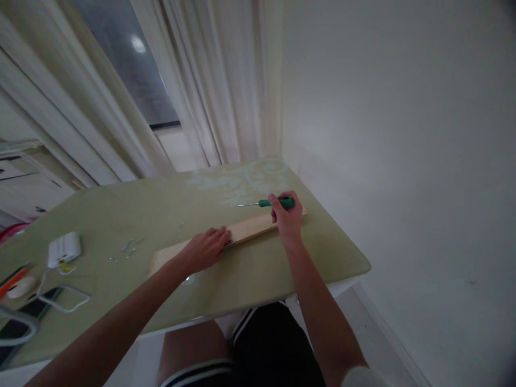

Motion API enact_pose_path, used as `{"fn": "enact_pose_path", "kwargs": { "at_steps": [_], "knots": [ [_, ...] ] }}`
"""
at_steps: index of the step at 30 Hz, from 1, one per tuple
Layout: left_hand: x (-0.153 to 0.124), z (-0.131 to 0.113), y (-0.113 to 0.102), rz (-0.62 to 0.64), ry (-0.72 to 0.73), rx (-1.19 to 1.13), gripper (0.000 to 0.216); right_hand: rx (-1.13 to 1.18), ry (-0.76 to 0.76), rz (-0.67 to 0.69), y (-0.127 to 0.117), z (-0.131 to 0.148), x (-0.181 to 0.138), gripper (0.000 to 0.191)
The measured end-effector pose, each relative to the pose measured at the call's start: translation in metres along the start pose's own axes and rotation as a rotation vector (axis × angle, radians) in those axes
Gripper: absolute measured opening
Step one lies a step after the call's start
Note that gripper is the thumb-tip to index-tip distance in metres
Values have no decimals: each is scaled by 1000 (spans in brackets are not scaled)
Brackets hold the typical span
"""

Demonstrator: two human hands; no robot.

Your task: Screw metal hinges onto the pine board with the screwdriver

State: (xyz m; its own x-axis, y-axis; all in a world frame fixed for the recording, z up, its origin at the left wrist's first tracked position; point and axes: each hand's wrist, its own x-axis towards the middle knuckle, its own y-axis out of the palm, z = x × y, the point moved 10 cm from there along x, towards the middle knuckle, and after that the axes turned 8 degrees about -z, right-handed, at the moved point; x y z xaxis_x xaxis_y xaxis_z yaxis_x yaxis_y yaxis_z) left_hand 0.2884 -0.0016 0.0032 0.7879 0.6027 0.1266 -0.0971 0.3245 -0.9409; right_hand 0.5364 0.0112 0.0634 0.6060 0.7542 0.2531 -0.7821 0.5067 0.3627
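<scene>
A long, pale wooden board (250,228) lies slantwise across the table. My left hand (207,248) is closed over the middle of the board, its fingers on the top and the near edge. At those fingertips a small metal piece (229,243) shows in part; its kind I cannot make out. In my right hand (288,217) is a screwdriver (265,203) with a green handle, gripped above the board's right end. The thin shaft points left and its tip is in the air, apart from the board.
Several small metal pieces (128,245) lie loose on the green-covered table (226,285), left of the board. Farther left are a white box-shaped device (64,249), a white cable (76,307), an orange tool (14,279) and a dark phone-like slab (44,302). A wall (387,161) borders the right side.
</scene>
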Motion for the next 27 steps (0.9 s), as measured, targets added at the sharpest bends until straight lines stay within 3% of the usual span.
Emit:
{"fn": "enact_pose_path", "kwargs": {
  "at_steps": [4,6,10,17,27],
  "knots": [
    [-3,3,-2,-21,-4,-75,53,-111,15,148,-44,19,-74,35],
    [-4,6,-2,-35,-17,-101,54,-249,-59,183,-61,26,-107,25],
    [-4,9,-2,-39,-4,-128,57,-508,-295,266,-57,26,-148,15],
    [0,7,-7,-12,-9,-102,58,-606,-399,384,-20,-10,-174,27],
    [1,3,-17,14,-14,-102,55,-663,-450,385,-25,-12,-181,30]
  ]
}}
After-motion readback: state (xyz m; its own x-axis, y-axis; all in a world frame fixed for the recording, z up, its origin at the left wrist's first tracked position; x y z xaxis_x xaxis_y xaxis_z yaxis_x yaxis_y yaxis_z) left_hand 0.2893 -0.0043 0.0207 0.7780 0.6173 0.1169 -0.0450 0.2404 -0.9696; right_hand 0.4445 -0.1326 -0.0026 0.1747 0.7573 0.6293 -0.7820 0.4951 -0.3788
